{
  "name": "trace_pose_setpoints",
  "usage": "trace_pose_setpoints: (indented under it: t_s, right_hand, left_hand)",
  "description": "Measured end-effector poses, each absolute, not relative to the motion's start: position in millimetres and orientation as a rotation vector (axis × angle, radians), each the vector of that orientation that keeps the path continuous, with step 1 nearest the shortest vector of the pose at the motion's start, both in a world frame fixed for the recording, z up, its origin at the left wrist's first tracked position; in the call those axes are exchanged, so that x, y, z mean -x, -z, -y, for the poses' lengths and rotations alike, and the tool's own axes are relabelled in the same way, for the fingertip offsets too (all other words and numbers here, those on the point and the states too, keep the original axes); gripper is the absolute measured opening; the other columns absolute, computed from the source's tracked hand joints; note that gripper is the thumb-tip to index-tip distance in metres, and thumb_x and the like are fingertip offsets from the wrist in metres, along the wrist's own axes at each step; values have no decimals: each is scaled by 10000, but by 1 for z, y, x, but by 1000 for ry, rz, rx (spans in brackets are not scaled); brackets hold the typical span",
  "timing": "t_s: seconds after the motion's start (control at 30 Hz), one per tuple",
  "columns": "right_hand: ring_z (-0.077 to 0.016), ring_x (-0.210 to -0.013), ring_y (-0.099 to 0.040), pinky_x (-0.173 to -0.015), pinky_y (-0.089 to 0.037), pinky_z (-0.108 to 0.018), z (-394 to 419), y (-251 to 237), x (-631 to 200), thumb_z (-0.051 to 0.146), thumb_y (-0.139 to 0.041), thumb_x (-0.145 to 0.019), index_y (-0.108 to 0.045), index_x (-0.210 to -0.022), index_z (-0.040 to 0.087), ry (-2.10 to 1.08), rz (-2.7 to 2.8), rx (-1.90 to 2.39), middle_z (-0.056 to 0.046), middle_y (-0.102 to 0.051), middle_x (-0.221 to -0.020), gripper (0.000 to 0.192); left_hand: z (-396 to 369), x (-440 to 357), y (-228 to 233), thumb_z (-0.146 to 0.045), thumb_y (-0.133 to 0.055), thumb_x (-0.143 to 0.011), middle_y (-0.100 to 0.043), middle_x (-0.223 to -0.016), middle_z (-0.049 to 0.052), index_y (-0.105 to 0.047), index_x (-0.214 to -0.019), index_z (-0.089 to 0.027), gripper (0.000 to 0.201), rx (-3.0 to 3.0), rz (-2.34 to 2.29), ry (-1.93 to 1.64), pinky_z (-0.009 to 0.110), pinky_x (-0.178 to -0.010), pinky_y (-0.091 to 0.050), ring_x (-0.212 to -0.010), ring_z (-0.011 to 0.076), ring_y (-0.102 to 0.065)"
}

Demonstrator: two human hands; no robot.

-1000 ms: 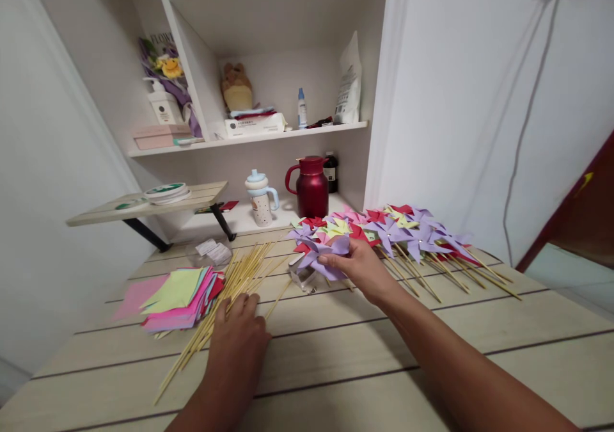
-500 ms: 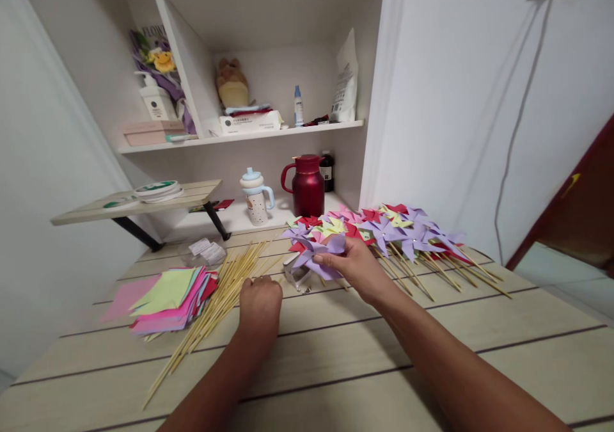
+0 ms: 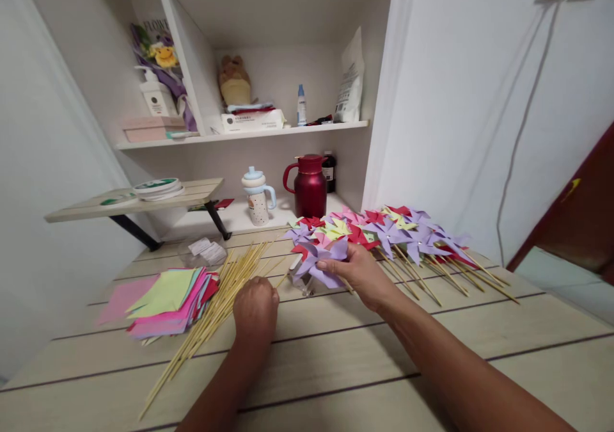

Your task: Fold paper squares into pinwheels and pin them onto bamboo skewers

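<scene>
A purple paper pinwheel [image 3: 322, 262] is pinched between the thumb and fingers of my right hand [image 3: 361, 272], held over a small clear box [image 3: 303, 283]. My left hand [image 3: 256, 304] is closed in a fist at the right edge of a pile of thin wooden sticks [image 3: 215, 310]. The end of one wooden stick [image 3: 283, 280] pokes out from this fist toward the box; its other end is hidden. Behind and right of my right hand lie several finished pinwheels on sticks [image 3: 419, 243], in purple, red, pink and yellow.
Stacked coloured paper squares [image 3: 167, 301] lie left of the sticks, before a clear container with white packets [image 3: 206, 251]. A red jug [image 3: 310, 189] and a speckled cup [image 3: 259, 205] stand at the back. A small raised shelf [image 3: 96, 209] juts over the table's left.
My left hand has shifted slightly left and now shows a stick end beside it. The pinwheel in my right hand sits a little lower. The camera view has shifted slightly.
</scene>
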State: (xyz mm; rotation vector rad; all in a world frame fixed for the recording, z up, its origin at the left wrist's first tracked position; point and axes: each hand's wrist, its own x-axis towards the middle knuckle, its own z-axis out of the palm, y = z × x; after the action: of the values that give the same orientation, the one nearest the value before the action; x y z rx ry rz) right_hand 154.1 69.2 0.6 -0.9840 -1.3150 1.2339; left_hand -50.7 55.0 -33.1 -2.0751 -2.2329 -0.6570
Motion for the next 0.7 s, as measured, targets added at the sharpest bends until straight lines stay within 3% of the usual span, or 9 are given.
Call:
trace_pose_setpoints:
  t_s: [0.23, 0.33, 0.47, 0.7]
  right_hand:
    - [-157, -663, -610, -630, -461, -269, -74, 8, -154, 301, -825, -623, -691, -771, 184, -1272, 1253, 996, -7, -708, -747, 232]
    - [-162, -674, -616, -633, -463, -270, -75, 12, -153, 319, -832, -622, -699, -785, 181, -1278, 1259, 1017, -13, -715, -758, 251]
    - [-160, -661, -614, -618, -462, -264, -75, 16, -152, 331, -836, -629, -700, -789, 180, -1282, 1268, 1040, -15, -720, -747, 259]
    - [-161, -659, -626, -650, -464, -267, -78, 21, -153, 334, -849, -616, -706, -811, 186, -1290, 1247, 1048, -2, -738, -775, 283]
  left_hand:
    - [-67, 75, 34, -248, -599, -748, -602, -537, 18, -655, -550, -168, 220, 1853, 2606, 1588, 280, -587, -383, -599, 196, -601]
    - [-71, 86, 33, -289, -624, -766, -648, -584, 12, -675, -615, -152, 211, 1610, 2678, 2170, 256, -579, -452, -577, 160, -619]
    - [-72, 94, 29, -160, -613, -806, -709, -735, 45, -668, -715, -145, 107, 1166, 2623, 2843, 225, -670, -535, -654, 112, -670]
    - [-71, 93, 23, -74, -482, -902, -718, -810, 99, -593, -746, -132, 200, 764, 2526, 3498, 218, -635, -574, -700, 121, -699]
